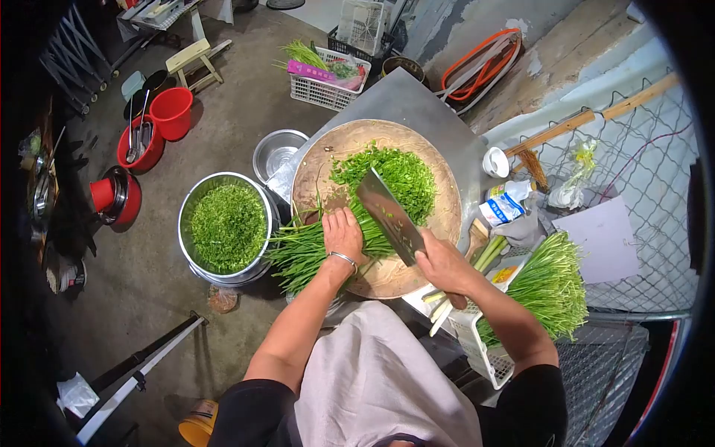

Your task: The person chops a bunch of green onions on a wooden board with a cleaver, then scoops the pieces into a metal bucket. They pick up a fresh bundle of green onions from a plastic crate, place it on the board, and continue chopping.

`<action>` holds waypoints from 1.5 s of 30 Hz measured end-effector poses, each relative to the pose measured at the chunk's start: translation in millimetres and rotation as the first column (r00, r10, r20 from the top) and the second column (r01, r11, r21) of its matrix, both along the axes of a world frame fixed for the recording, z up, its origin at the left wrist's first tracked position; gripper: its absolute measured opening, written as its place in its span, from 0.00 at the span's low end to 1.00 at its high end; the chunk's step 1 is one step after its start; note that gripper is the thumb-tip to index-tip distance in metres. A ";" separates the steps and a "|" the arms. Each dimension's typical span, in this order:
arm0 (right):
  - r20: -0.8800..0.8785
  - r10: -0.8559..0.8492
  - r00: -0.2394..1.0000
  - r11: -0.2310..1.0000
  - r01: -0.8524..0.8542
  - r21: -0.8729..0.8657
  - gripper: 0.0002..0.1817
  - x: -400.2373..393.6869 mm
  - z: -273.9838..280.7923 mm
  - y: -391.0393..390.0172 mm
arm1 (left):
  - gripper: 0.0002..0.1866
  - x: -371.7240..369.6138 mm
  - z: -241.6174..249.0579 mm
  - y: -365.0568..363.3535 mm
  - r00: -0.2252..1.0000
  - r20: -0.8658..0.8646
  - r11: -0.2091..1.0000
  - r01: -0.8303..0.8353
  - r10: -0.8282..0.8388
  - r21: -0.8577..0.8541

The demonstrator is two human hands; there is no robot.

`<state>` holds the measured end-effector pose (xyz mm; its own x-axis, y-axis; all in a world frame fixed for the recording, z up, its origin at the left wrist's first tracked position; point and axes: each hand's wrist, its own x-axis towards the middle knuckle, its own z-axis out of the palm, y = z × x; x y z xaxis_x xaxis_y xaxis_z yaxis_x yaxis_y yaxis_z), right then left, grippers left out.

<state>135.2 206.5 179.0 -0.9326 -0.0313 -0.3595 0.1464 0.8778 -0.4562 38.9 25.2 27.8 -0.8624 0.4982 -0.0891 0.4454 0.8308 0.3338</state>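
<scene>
A bunch of garlic chives [304,249] lies across a round wooden chopping board [316,171], its leaf ends hanging over the left edge. On top of it my left hand [343,237] presses down, fingers together, with a bracelet at the wrist. The handle of a cleaver [389,216] is gripped in my right hand [441,262]. Its broad blade is tilted at the right end of the bunch, with green bits stuck on it. Behind the blade is a pile of chopped chives [395,175]. The cutting edge's contact with the stems is hidden.
Left of the board stands a metal pot [184,237] full of chopped greens, with a metal basin [280,153] behind it. At my right, a white basket [484,350] holds more chives [547,287]. Red buckets [171,113] and a wooden stool [190,56] are on the floor.
</scene>
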 end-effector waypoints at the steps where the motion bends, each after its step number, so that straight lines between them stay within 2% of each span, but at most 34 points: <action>1: 0.043 0.011 0.999 1.000 -0.012 0.022 0.16 0.7 -0.6 1.1 | 0.72 0.5 -5.8 0.0 1.000 -0.013 1.000 0.004 -0.004 0.003; 3: 0.136 0.033 0.990 0.997 -0.041 0.061 0.16 -0.5 -3.6 1.6 | 0.71 1.6 -10.7 -2.2 1.000 -0.029 1.000 0.005 -0.005 0.003; 6: 0.128 0.062 0.990 0.997 -0.068 0.044 0.15 -12.1 -12.5 2.5 | 0.70 -0.1 -6.0 2.2 1.000 -0.030 1.000 -0.002 0.002 -0.022; 8: 0.106 0.050 0.993 0.998 -0.052 0.024 0.15 -22.7 -39.3 -3.7 | 0.69 -1.0 -2.4 1.7 1.000 -0.008 0.997 0.013 -0.014 -0.078; 10: 0.051 0.018 0.999 0.999 -0.021 0.046 0.15 -34.5 -86.4 -12.6 | 0.70 -1.0 -5.5 1.5 1.000 -0.016 0.998 0.011 -0.012 -0.068; 13: -0.010 -0.088 0.996 0.995 0.089 0.034 0.14 -26.8 -101.5 -18.4 | 0.71 -5.1 -3.8 1.0 1.000 -0.007 0.999 0.001 -0.002 -0.044; 14: -0.020 -0.155 0.988 0.988 0.154 -0.025 0.15 -22.8 -102.0 -15.9 | 0.72 -0.3 -2.8 -1.0 1.000 0.006 0.999 0.010 -0.010 -0.038; 17: -0.152 -0.133 0.979 0.990 0.125 -0.060 0.16 -19.4 -116.7 0.5 | 0.76 -0.2 3.9 -10.7 0.999 0.029 0.993 0.023 -0.027 0.118; 18: -0.153 -0.114 0.982 0.991 0.101 -0.085 0.17 -22.4 -98.2 -2.6 | 0.78 0.8 0.5 -13.6 0.999 -0.046 0.993 0.023 -0.018 0.112; 19: -0.131 -0.094 0.987 0.994 0.086 -0.064 0.17 -24.1 -75.9 -5.5 | 0.78 0.3 2.1 -15.3 0.999 -0.049 0.995 0.011 -0.006 0.101; 21: -0.068 -0.060 0.996 0.998 0.059 -0.022 0.17 -21.2 -29.7 -8.3 | 0.77 4.6 2.6 -17.6 0.999 -0.037 0.997 -0.011 0.014 0.078; 22: -0.092 -0.024 0.995 1.000 0.023 -0.014 0.16 -16.2 -12.0 -9.6 | 0.76 5.4 1.7 -14.7 1.000 -0.028 0.999 -0.012 0.013 0.036; 25: 0.026 0.042 0.999 0.998 -0.043 0.042 0.15 -6.1 14.3 -13.7 | 0.72 1.7 4.6 -10.8 0.998 0.069 1.000 -0.014 0.013 0.013; 28: 0.159 0.069 0.985 0.995 -0.080 0.061 0.15 -10.1 4.9 -9.9 | 0.71 7.2 -4.3 -9.1 0.999 -0.027 0.999 -0.027 0.027 0.019; 31: 0.150 0.114 0.982 0.993 -0.118 0.013 0.14 -22.1 -12.5 -1.9 | 0.70 5.2 -3.4 -9.8 1.000 0.001 1.000 -0.009 0.009 -0.002; 34: 0.084 0.069 0.994 0.997 -0.066 -0.043 0.14 -37.8 -75.3 -7.4 | 0.71 3.5 -4.5 -8.6 1.000 0.009 0.999 0.000 0.000 -0.032; 37: 0.012 -0.019 1.000 1.000 0.019 0.004 0.14 -37.8 -86.4 -26.3 | 0.67 0.2 -2.6 -9.7 1.000 -0.015 0.998 -0.018 0.019 0.057; 38: 0.047 -0.069 0.997 0.998 0.069 -0.010 0.14 -37.8 -91.8 -23.2 | 0.66 3.9 -2.0 -12.7 1.000 -0.019 0.997 -0.019 0.021 0.077; 42: -0.089 0.011 0.996 1.000 -0.013 -0.023 0.15 -46.0 -102.3 -1.9 | 0.58 1.3 7.2 -13.9 1.000 0.002 0.994 -0.011 0.010 0.108; 45: 0.034 0.023 0.999 1.000 -0.023 -0.007 0.16 -65.3 -84.2 14.2 | 0.52 -5.2 -0.4 -11.3 1.000 -0.019 0.997 0.005 -0.003 0.082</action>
<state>69.9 220.7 94.8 -0.9188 -0.0548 -0.3909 0.1421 0.8781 -0.4569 33.8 13.9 27.5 -0.8616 0.5066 -0.0310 0.4556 0.7990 0.3925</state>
